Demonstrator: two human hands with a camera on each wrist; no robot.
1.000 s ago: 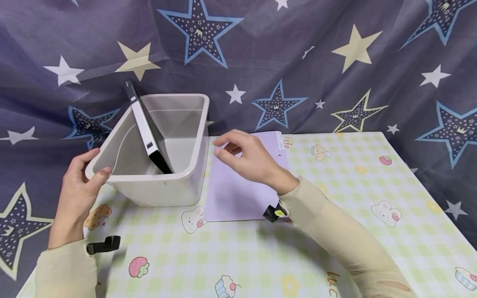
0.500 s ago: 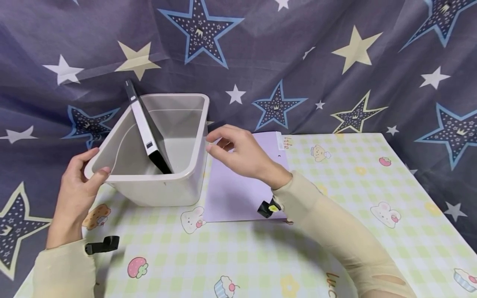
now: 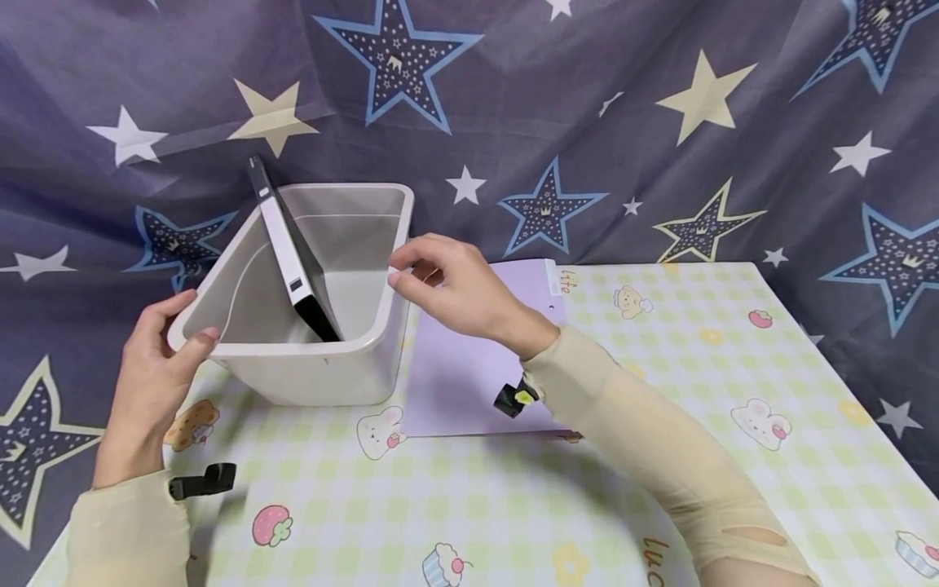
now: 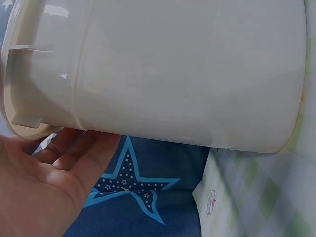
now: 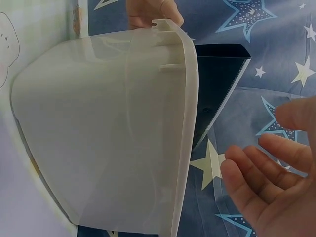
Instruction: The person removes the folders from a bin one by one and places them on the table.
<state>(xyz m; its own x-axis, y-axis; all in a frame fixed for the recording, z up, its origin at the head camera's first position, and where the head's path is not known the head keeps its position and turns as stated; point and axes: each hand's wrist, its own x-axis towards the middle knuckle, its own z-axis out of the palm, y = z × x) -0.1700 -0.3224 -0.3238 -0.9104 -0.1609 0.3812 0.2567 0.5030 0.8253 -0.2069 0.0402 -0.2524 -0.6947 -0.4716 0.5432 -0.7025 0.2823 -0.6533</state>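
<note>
Two bits of writing can be read on the green-and-white checked tabletop (image 3: 381,497): "life" (image 3: 565,282), by the 1 o'clock corner of a flat lilac rectangular sheet (image 3: 469,391), and "luc" (image 3: 654,561), cut short, towards 5 o'clock. On that same corner of the sheet sits a pale label (image 3: 553,278), its print too small to read. Slim, black and white-spined, the box-shaped file (image 3: 279,241) leans inside a tapered off-white plastic bin (image 3: 330,379), long axis running from 11 to 5 o'clock, upper end jutting above the rim. The bin stands upright at 10 o'clock, mouth upward. Its rim's 7 o'clock corner is held by the left-hand grip (image 3: 152,367), thumb over the edge, fingers outside. The right-hand grip (image 3: 469,289) hovers near the rim's 3 o'clock side, fingers loosely bent and holding nothing. Within the bin, room shows on the file's 3 o'clock side. The tabletop's far edge meets a dark star-printed curtain (image 3: 623,49); checked cloth stretches from the sheet to the slanting 3 o'clock edge.
</note>
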